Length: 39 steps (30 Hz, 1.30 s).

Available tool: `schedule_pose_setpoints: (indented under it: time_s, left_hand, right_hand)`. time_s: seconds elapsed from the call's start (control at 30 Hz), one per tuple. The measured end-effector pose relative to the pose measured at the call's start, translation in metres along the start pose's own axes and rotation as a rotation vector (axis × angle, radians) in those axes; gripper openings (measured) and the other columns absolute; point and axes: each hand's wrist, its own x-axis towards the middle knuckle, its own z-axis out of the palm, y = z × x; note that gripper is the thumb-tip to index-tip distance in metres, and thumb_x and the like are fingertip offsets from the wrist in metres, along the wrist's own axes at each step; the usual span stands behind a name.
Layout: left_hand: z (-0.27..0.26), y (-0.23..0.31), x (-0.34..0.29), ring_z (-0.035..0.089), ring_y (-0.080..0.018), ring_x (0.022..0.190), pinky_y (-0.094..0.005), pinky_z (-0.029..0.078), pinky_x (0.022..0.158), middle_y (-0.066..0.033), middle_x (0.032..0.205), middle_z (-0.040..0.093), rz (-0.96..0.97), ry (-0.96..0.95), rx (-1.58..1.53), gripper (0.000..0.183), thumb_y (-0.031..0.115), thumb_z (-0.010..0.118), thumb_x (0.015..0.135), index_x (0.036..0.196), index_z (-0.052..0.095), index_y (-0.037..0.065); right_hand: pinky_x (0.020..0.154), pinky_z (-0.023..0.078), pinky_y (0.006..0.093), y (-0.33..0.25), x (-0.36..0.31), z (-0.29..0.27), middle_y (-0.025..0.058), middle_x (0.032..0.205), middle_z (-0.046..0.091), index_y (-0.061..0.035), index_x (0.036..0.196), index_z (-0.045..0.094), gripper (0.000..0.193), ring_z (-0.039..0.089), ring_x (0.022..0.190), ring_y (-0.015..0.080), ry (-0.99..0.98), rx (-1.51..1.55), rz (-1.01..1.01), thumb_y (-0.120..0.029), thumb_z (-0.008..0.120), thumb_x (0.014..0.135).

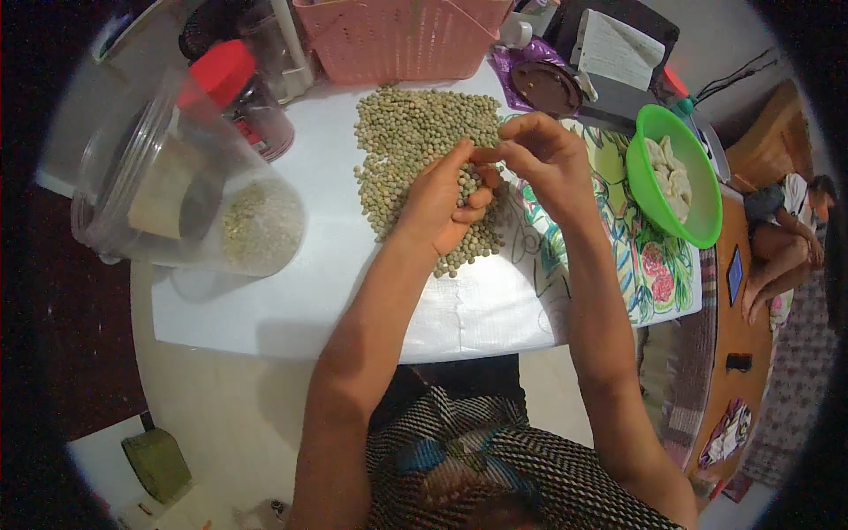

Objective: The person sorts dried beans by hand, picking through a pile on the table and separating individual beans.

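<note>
Head view, from the left: a big clear jar (pixel 190 203) leans in the picture with some pale, small bits at its bottom, and a red-lidded jar (pixel 221 75) stands just behind it. Next comes the bare white table cover (pixel 221 314), then the dried peas (pixel 424 115), spread in a loose bed in the middle, in front of a pink basket (pixel 402 40). My left hand (pixel 433 199) is over that bed, fingers curled up into a cup with some of the peas in it. My right hand (pixel 543 159) is just beside its fingertips, thumb and forefinger bent close together; I cannot tell whether a pea is pinched there. Farther right lie a flowered cloth (pixel 654 278) and, at its edge, a green bowl (pixel 707 225) with pale pieces inside. I take the step in hand to be looking over a small handful, pea by pea. As I judge it, the next move calls for a steady left cup and a light, exact fingertip pinch, so that none spill.
</note>
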Motion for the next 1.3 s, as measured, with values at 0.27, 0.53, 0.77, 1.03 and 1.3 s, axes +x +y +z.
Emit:
schedule_pose_setpoints:
  time_s: [0.27, 0.53, 0.77, 1.03, 1.3]
  left_hand:
    - [-0.006, 0.001, 0.003, 0.034, -0.0038, 0.047, -0.0142, 0.022, 0.034, -0.0018, 0.071, 0.045, 0.029, -0.022, -0.078, 0.019, 0.022, 0.042, 0.086, 0.089, 0.048, 0.004]
    - [-0.012, 0.003, 0.003, 0.034, -0.0038, 0.048, -0.0143, 0.023, 0.034, -0.0019, 0.071, 0.045, 0.064, -0.031, -0.140, 0.015, 0.018, 0.045, 0.085, 0.089, 0.048, 0.003]
    - [-0.012, 0.003, 0.004, 0.035, -0.0039, 0.048, -0.0136, 0.024, 0.033, -0.0022, 0.071, 0.046, 0.072, -0.021, -0.143, 0.014, 0.011, 0.044, 0.083, 0.093, 0.047, 0.002]
    - [-0.011, 0.003, 0.004, 0.035, -0.0038, 0.049, -0.0135, 0.024, 0.034, -0.0017, 0.070, 0.046, 0.060, -0.034, -0.133, 0.014, 0.012, 0.043, 0.083, 0.093, 0.047, 0.002]
    - [-0.010, 0.002, 0.004, 0.035, -0.0036, 0.048, -0.0135, 0.023, 0.034, -0.0016, 0.071, 0.046, 0.048, -0.022, -0.084, 0.015, 0.017, 0.043, 0.085, 0.091, 0.048, 0.003]
  right_hand:
    - [0.056, 0.042, 0.0216, 0.019, 0.007, -0.024, 0.0042, 0.069, 0.059, 0.0020, 0.081, 0.057, 0.011, 0.053, 0.062, 0.0084, 0.005, -0.257, 0.013, -0.007, 0.057, 0.075]
    - [0.056, 0.044, 0.0312, 0.017, 0.004, -0.017, 0.0138, 0.067, 0.058, -0.0026, 0.078, 0.059, 0.010, 0.059, 0.061, 0.0215, -0.110, -0.768, 0.047, -0.009, 0.057, 0.071]
    - [0.060, 0.044, 0.0376, 0.025, 0.003, -0.015, 0.0151, 0.070, 0.059, -0.0064, 0.077, 0.061, 0.012, 0.057, 0.067, 0.0302, -0.141, -0.852, 0.001, -0.013, 0.057, 0.068]
    - [0.061, 0.044, 0.0396, 0.031, 0.003, -0.015, 0.0151, 0.071, 0.058, -0.0062, 0.076, 0.060, 0.012, 0.057, 0.067, 0.0318, -0.128, -1.007, -0.122, -0.014, 0.056, 0.068]
    - [0.055, 0.045, 0.0267, 0.020, 0.006, -0.020, 0.0064, 0.068, 0.058, -0.0009, 0.079, 0.056, 0.010, 0.056, 0.059, 0.0135, -0.025, -0.426, 0.088, -0.009, 0.055, 0.073]
